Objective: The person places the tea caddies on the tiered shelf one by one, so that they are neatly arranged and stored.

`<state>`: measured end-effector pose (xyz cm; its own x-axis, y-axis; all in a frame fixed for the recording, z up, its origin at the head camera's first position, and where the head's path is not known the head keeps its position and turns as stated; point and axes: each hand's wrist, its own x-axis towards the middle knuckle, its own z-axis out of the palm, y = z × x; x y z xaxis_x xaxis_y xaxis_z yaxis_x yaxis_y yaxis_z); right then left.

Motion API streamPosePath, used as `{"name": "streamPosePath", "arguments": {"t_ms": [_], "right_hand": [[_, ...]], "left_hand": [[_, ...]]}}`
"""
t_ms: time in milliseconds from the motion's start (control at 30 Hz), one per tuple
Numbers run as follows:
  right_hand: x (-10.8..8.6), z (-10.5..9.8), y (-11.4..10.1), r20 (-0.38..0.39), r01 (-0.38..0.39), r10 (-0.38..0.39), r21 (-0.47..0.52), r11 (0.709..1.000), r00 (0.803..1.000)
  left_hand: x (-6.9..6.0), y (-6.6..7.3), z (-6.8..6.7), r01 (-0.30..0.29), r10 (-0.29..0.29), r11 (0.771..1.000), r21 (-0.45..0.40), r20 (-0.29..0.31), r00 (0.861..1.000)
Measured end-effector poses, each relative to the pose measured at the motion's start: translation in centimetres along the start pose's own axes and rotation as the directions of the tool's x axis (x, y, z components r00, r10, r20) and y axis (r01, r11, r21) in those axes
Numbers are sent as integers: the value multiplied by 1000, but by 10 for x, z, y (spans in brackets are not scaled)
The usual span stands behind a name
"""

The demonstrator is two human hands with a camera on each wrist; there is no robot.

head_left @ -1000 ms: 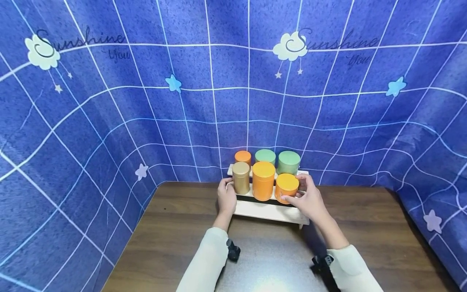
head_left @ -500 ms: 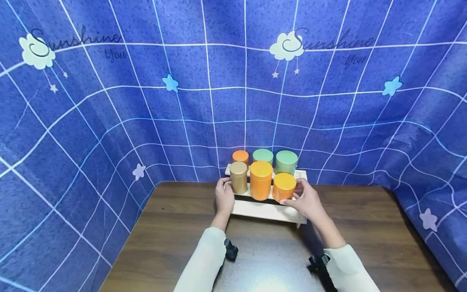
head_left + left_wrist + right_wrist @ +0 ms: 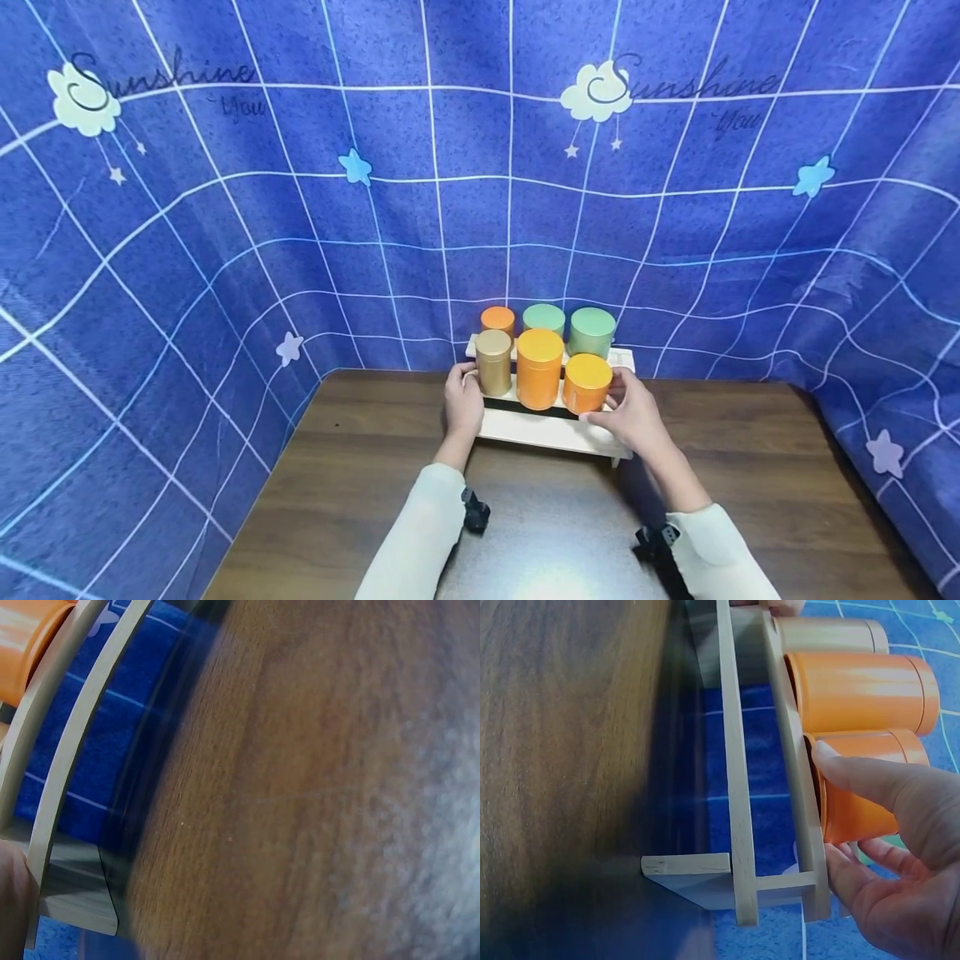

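Note:
A small stepped wooden rack (image 3: 551,435) bears two rows of canisters. On its middle step stand a gold canister (image 3: 494,367), a tall orange canister (image 3: 539,371) and a short orange canister (image 3: 587,385). My right hand (image 3: 633,412) holds the short canister; in the right wrist view the thumb (image 3: 855,766) lies on its side near the base, with other fingers below. At the rack's left end, beside the gold canister, my left hand (image 3: 463,404) grips the rack. Only a piece of the left hand (image 3: 13,900) shows in the left wrist view, against a rack board.
On the back step are a small orange canister (image 3: 498,318) and two green canisters (image 3: 543,318), (image 3: 592,329), partly hidden by the front row. The rack stands on a brown wooden table (image 3: 375,467) near its back edge. A blue patterned curtain (image 3: 480,217) hangs behind.
My right thumb has slid slightly down the short orange canister toward its base. The left hand stays at the rack's left end, and the head view has shifted a little.

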<state>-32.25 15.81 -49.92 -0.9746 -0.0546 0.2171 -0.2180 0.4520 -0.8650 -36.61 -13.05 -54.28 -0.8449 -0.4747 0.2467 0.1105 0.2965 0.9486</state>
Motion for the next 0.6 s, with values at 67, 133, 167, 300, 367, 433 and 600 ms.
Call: {"name": "streamPosePath", "arguments": {"t_ms": [67, 133, 167, 300, 367, 433, 600], "right_hand": [[-1, 0, 1, 1, 1, -1, -6, 1000, 1000], [-2, 1, 2, 3, 3, -3, -17, 1000, 1000], [-3, 0, 2, 4, 4, -4, -22, 1000, 1000], [-4, 0, 3, 1, 8, -8, -29, 1000, 1000], [-4, 0, 1, -1, 17, -17, -49, 999, 1000], [-4, 0, -1, -7, 23, -24, -92, 995, 1000], [-5, 0, -6, -17, 40, -43, -175, 984, 999]], "left_hand": [[0, -1, 0, -1, 1, 1000, -3, 1, 1000], [-2, -2, 0, 1, -1, 1000, -11, -1, 1000], [-2, -3, 0, 2, -2, 1000, -14, -1, 1000], [-3, -7, 1, -5, 5, 999, -31, 0, 1000], [-2, -8, 1, -24, 24, 999, -47, -2, 1000], [-1, -8, 0, -40, 40, 997, -65, -5, 999], [2, -7, -2, -27, 32, 991, -133, 29, 999]]}}
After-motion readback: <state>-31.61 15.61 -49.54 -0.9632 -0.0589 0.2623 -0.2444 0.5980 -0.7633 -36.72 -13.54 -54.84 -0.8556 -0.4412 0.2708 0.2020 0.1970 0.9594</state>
